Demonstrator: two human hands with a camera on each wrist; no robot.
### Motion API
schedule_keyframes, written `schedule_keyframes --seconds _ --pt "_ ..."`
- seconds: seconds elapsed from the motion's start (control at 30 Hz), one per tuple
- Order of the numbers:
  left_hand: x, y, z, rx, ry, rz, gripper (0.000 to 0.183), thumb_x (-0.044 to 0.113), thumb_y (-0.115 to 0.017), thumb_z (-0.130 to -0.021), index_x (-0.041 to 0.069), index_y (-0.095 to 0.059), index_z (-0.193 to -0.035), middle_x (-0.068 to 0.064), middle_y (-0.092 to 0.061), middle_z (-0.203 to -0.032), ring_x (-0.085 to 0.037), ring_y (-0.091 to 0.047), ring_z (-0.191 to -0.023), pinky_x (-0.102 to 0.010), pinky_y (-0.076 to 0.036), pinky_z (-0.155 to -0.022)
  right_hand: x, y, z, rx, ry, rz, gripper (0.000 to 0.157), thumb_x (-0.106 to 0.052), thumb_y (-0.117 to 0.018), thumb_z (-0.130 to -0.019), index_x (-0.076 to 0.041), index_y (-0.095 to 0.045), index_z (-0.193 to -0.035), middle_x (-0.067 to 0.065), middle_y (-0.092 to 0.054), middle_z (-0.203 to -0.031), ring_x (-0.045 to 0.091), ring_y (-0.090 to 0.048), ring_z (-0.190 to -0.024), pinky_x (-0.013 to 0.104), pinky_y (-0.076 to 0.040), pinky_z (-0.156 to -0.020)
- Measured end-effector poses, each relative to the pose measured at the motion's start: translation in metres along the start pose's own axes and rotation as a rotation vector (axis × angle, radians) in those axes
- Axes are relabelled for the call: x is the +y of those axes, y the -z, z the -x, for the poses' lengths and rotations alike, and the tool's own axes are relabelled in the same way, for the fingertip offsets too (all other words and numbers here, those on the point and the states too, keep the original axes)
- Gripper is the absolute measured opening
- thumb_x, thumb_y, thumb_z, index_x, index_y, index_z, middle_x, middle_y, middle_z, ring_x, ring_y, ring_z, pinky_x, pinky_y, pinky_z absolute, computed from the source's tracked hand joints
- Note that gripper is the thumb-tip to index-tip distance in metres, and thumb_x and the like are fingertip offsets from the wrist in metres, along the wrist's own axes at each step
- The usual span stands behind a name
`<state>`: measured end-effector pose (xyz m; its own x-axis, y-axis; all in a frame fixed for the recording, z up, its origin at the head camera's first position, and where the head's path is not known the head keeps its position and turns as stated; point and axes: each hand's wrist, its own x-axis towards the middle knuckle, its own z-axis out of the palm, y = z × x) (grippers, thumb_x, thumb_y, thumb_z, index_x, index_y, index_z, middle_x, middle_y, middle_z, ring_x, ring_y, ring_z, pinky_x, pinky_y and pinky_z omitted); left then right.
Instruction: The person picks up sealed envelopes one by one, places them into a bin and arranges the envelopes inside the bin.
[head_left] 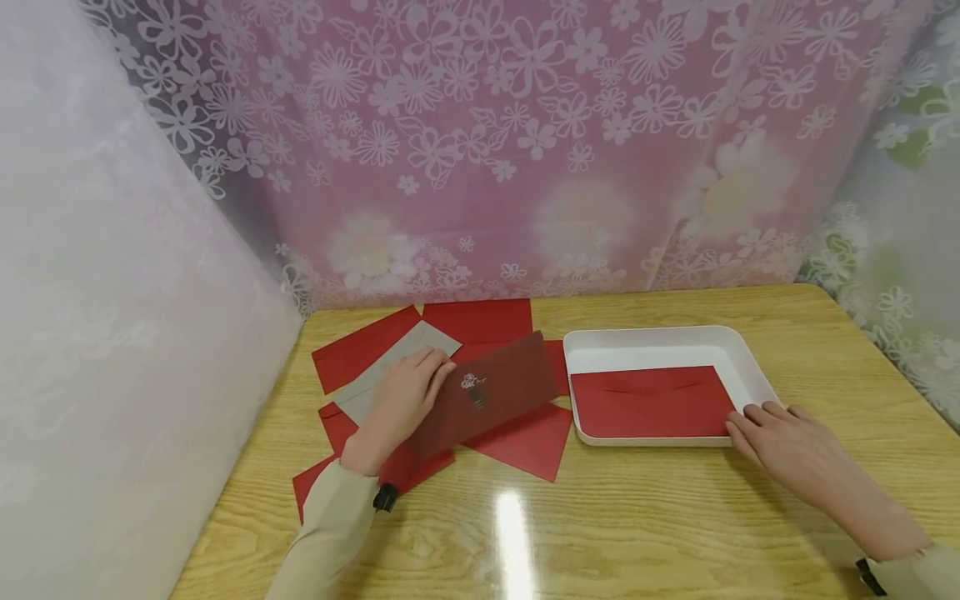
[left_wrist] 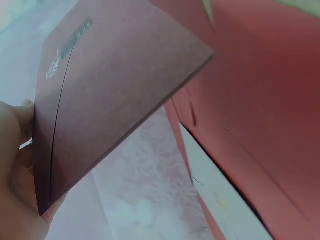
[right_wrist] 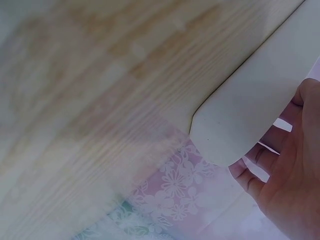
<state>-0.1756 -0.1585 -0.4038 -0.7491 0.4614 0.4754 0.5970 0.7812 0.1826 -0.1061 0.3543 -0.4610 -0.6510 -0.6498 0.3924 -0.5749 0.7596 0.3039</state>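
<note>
My left hand pinches a dark red envelope by its left edge. It is raised at a tilt over a loose pile, and a small white flower print and a grey label show on its face. In the left wrist view the thumb and fingers clasp the edge of this envelope. At the right, my right hand grips the front right corner of a white tray, fingers over its rim. One red envelope lies in the tray, against its front side.
Several red envelopes lie spread on the left of the wooden table, with a grey-white envelope among them. Flowered curtains hang behind the table and at both sides.
</note>
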Motion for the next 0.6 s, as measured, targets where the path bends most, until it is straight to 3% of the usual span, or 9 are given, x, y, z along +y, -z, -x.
schedule_keyframes --seconds 0.33,0.6 --pt "0.026 0.002 -0.048 0.066 -0.09 0.023 0.014 0.024 -0.06 -0.104 0.011 -0.065 -0.1 0.0 -0.063 -0.09 -0.017 -0.059 -0.083 -0.031 -0.052 -0.076 0.0 0.001 0.001 -0.035 -0.018 0.0 0.084 -0.041 0.01 -0.107 -0.006 -0.066 -0.096 0.003 -0.052 -0.079 0.028 -0.052 -0.073 0.039 -0.04 -0.054" --pt "0.063 -0.018 -0.1 0.124 -0.182 0.044 0.018 0.025 -0.058 -0.105 0.01 -0.067 -0.101 -0.002 -0.065 -0.093 -0.018 -0.062 -0.087 -0.033 -0.052 -0.081 0.0 0.002 0.002 -0.057 -0.029 -0.013 0.089 -0.043 0.011 -0.106 -0.005 -0.069 -0.101 0.006 -0.057 -0.084 0.03 -0.057 -0.079 0.042 -0.044 -0.057"
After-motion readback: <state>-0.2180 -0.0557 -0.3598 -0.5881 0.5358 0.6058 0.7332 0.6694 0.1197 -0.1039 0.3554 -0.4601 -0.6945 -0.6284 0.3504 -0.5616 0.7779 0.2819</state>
